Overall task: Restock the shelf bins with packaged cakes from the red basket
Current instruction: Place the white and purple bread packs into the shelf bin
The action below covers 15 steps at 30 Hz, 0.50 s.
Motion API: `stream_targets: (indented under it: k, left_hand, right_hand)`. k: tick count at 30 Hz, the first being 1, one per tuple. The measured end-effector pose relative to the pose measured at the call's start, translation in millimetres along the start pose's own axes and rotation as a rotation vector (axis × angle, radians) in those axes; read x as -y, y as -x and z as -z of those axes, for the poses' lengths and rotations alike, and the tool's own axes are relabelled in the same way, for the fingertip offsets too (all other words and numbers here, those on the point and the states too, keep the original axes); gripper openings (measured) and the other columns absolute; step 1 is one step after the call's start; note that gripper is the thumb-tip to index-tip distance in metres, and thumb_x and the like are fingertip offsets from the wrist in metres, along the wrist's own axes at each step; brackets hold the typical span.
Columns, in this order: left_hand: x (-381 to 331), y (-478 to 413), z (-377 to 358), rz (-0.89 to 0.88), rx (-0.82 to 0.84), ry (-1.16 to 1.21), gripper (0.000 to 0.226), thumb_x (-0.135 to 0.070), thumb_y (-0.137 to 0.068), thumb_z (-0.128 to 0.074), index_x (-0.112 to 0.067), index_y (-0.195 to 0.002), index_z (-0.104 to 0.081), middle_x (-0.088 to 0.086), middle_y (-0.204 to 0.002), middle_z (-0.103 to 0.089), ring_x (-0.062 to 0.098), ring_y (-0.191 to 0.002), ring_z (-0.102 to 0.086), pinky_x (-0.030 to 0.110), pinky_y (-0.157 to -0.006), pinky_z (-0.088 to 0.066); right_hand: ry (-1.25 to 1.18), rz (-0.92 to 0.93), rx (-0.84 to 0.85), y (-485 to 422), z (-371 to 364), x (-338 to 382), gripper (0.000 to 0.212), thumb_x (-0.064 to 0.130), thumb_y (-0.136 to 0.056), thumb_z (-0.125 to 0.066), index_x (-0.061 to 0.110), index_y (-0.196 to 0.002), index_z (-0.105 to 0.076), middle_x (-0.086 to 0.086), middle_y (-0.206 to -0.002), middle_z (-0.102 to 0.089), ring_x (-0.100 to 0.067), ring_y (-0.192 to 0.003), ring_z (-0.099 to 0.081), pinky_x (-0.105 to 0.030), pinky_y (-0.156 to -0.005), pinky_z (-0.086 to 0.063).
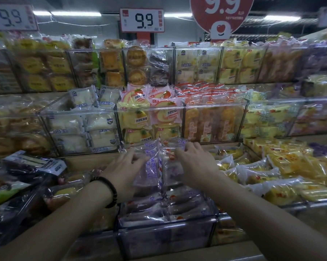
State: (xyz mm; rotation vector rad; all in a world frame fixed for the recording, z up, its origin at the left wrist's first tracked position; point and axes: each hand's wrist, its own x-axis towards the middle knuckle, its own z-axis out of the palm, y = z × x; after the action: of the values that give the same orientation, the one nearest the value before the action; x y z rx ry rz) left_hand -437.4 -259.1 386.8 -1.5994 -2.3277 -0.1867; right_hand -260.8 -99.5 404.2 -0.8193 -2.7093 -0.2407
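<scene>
Head view. Low in the middle stands the front bin (166,232), a clear box on the lowest shelf. It holds flat-lying packaged cakes in clear wrap with purple filling.

Directly above this bin both hands are raised side by side, close to each other but not touching. The left hand (128,166) grips the left edge of a purple-print package (150,162), which stands upright. The right hand (194,162) has its fingers curled over the top of a second package (171,166) of the same kind. The two packages touch along their inner edges. A dark wristband (110,191) sits on the left wrist.

Behind the front bin, one shelf higher, there is a row of clear bins. The roll-cake bin (149,119) straight behind it is full of yellow and pink packs. To the left of that one, the white-bread bin (83,129) holds pale square packs. To the right, the orange-pack bin (213,123) holds packs standing on edge.

Further up behind, more bins hold round golden cakes (138,65) and white packs (196,65).

To the right of the front bin lie many yellow packs (272,176). To its left lie dark packs (27,166); they are blurred.

Above everything hangs a price sign (142,19) that reads 9.9.
</scene>
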Motion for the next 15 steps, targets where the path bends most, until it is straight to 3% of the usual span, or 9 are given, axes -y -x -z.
stream_targets:
  k: [2, 3, 7, 10, 12, 15]
  left_hand:
    - [-1, -1, -9, -0.025, -0.03, 0.024, 0.097, 0.002, -0.082, -0.066, -0.041, -0.155, -0.019, -0.007, -0.15, -0.025, 0.02, -0.142, -0.027, 0.035, -0.111, -0.046]
    - [-2, -2, -12, -0.041, -0.052, 0.013, 0.101, 0.007, -0.081, -0.064, -0.041, -0.156, -0.018, -0.005, -0.149, -0.026, 0.02, -0.14, -0.028, 0.033, -0.107, -0.049]
    - [0, -4, -9, -0.059, -0.094, -0.126, 0.095, -0.008, -0.085, -0.072, -0.038, -0.159, -0.021, 0.0, -0.142, -0.038, 0.02, -0.129, -0.04, 0.027, -0.098, -0.048]
    - [4, 0, -7, -0.027, -0.089, -0.154, 0.091, -0.006, -0.084, -0.07, -0.038, -0.156, -0.025, -0.003, -0.145, -0.04, 0.019, -0.131, -0.041, 0.031, -0.103, -0.047]
    - [3, 4, -9, -0.022, -0.098, -0.135, 0.086, -0.005, -0.082, -0.07, -0.037, -0.152, -0.032, -0.006, -0.144, -0.043, 0.019, -0.132, -0.042, 0.033, -0.105, -0.048]
    - [-2, 4, -6, -0.014, -0.137, -0.12, 0.077, -0.004, -0.082, -0.071, -0.033, -0.147, -0.04, -0.004, -0.143, -0.046, 0.019, -0.131, -0.044, 0.032, -0.104, -0.047]
  right_hand:
    - [-0.025, -0.042, -0.015, 0, -7, 1, 0.07, 0.037, -0.087, -0.081, 0.024, -0.143, -0.041, -0.012, -0.145, -0.044, -0.032, -0.136, -0.041, -0.048, -0.097, -0.055]
    - [-0.035, -0.054, -0.012, 1, -11, 2, 0.072, 0.032, -0.089, -0.08, 0.023, -0.146, -0.038, -0.014, -0.149, -0.04, -0.034, -0.141, -0.038, -0.049, -0.099, -0.055]
    - [-0.05, -0.049, -0.003, -2, -17, 5, 0.076, 0.029, -0.09, -0.077, 0.017, -0.151, -0.033, -0.015, -0.153, -0.037, -0.035, -0.147, -0.033, -0.049, -0.108, -0.051]
    - [-0.138, -0.07, -0.005, 3, -10, 3, 0.081, 0.045, -0.09, -0.072, 0.017, -0.151, -0.029, -0.014, -0.15, -0.038, -0.036, -0.145, -0.034, -0.05, -0.11, -0.048]
    - [-0.076, -0.053, -0.098, 10, -8, 5, 0.078, 0.06, -0.09, -0.063, 0.019, -0.149, -0.033, -0.012, -0.145, -0.042, -0.034, -0.139, -0.038, -0.05, -0.109, -0.046]
    - [-0.036, -0.055, -0.222, 14, -13, 17, 0.069, 0.059, -0.092, -0.059, 0.02, -0.145, -0.038, -0.01, -0.138, -0.048, -0.031, -0.129, -0.044, -0.047, -0.105, -0.047]
